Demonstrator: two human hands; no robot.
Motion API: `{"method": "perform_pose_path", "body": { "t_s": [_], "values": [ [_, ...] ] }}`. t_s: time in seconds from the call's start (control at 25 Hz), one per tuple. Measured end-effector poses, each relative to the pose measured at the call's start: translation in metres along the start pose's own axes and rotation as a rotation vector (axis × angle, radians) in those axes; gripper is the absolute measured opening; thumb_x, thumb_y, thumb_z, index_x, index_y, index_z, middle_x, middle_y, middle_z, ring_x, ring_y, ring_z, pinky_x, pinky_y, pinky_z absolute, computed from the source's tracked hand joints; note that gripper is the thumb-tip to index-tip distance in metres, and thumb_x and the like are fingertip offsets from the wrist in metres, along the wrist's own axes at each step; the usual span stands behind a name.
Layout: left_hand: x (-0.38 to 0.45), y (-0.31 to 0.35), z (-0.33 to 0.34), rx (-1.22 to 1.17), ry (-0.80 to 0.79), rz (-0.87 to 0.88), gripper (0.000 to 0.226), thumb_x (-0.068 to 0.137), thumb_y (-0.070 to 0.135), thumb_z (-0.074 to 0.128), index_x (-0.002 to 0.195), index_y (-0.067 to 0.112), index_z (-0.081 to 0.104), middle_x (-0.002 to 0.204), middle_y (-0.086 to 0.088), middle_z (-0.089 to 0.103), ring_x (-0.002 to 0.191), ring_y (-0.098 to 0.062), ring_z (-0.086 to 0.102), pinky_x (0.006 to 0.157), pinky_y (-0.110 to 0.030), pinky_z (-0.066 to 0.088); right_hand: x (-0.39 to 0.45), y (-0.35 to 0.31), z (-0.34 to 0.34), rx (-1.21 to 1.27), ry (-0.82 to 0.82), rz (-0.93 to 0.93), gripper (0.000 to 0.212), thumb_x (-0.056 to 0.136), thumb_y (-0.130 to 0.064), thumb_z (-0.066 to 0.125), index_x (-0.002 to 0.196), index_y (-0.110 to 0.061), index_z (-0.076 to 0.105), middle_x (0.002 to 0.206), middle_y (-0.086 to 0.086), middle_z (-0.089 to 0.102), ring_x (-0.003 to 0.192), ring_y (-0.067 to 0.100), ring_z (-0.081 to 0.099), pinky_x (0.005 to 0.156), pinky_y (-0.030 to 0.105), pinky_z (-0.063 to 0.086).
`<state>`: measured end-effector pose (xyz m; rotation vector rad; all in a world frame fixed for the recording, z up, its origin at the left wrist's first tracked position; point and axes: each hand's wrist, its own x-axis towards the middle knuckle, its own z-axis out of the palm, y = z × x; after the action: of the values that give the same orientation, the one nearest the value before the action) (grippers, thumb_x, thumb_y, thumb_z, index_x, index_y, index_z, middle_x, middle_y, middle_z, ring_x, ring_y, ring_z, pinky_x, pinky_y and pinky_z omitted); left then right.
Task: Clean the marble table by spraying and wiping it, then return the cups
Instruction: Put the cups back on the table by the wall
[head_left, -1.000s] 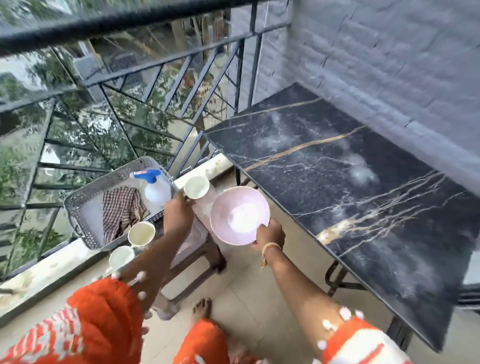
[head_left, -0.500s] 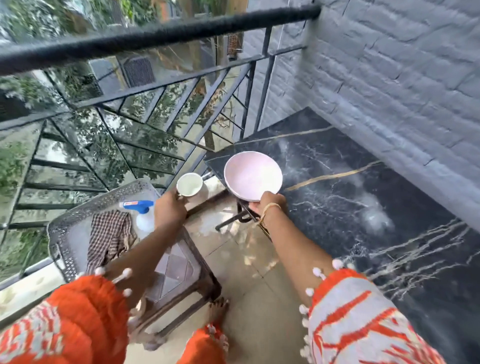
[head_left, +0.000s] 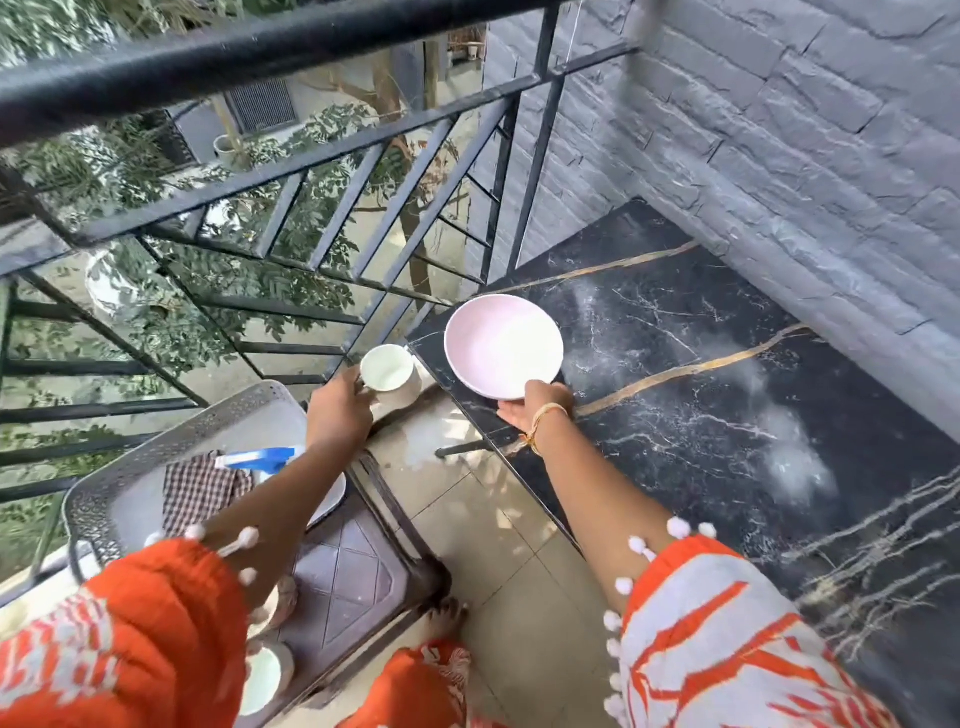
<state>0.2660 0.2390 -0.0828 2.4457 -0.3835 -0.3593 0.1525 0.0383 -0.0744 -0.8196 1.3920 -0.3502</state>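
Cup: carried by its handle in my left hand, grip closed round it, just off the marble desk corner for return; pink bowl pinched at its near rim by my right hand, low over the desk's near corner.

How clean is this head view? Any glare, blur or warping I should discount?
Head view: daylight, pale hazy patches on the table, possibly glare or residue; wide-angle bends the railing; sleeves at the bottom are blurred; bowl and cup are fairly sharp.
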Motion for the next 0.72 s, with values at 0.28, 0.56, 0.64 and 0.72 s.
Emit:
{"method": "perform_pose_path", "body": {
  "t_s": [0.28,0.56,0.64,0.72],
  "values": [
    [-0.007,-0.001,-0.006,0.048,-0.117,0.033,0.041,0.087,0.007,0.066,0.127,0.012,0.062,0.106,-0.02,0.07,0.104,-0.039,0.061,0.084,-0.038,0.047,-0.028,0.019,-0.003,-0.254,0.298,-0.273,0.045,0.088,-0.028,0.057,0.121,-0.002,0.043,0.124,0.021,0.054,0.107,0.036,0.055,0.086,0.044,0.051],
    [-0.047,0.029,-0.004,-0.147,-0.376,0.031,0.038,0.084,-0.006,0.066,0.121,0.001,0.062,0.069,-0.003,0.062,0.057,-0.014,0.058,0.057,-0.026,0.056,-0.06,0.065,-0.033,-0.867,-0.454,-0.882,0.078,0.062,-0.021,0.078,0.132,-0.016,0.043,0.131,0.007,0.044,0.119,0.022,0.044,0.101,0.034,0.039],
    [-0.06,0.047,-0.001,-0.154,-0.449,0.086,0.038,0.085,-0.011,0.061,0.122,0.0,0.061,0.069,0.002,0.063,0.051,-0.004,0.06,0.054,-0.023,0.054,-0.062,0.061,-0.051,-0.802,-0.465,-0.792,0.095,0.06,-0.024,0.084,0.142,-0.021,0.035,0.14,0.003,0.043,0.124,0.017,0.041,0.105,0.029,0.036],
    [-0.077,0.071,0.004,-0.126,-0.523,0.193,0.043,0.084,-0.012,0.056,0.122,0.007,0.064,0.08,-0.001,0.068,0.062,-0.007,0.063,0.061,-0.029,0.057,-0.062,0.052,-0.077,-0.698,-0.452,-0.706,0.09,0.06,-0.016,0.087,0.138,-0.023,0.042,0.127,0.0,0.054,0.116,0.016,0.051,0.095,0.02,0.042]
  ]
}}
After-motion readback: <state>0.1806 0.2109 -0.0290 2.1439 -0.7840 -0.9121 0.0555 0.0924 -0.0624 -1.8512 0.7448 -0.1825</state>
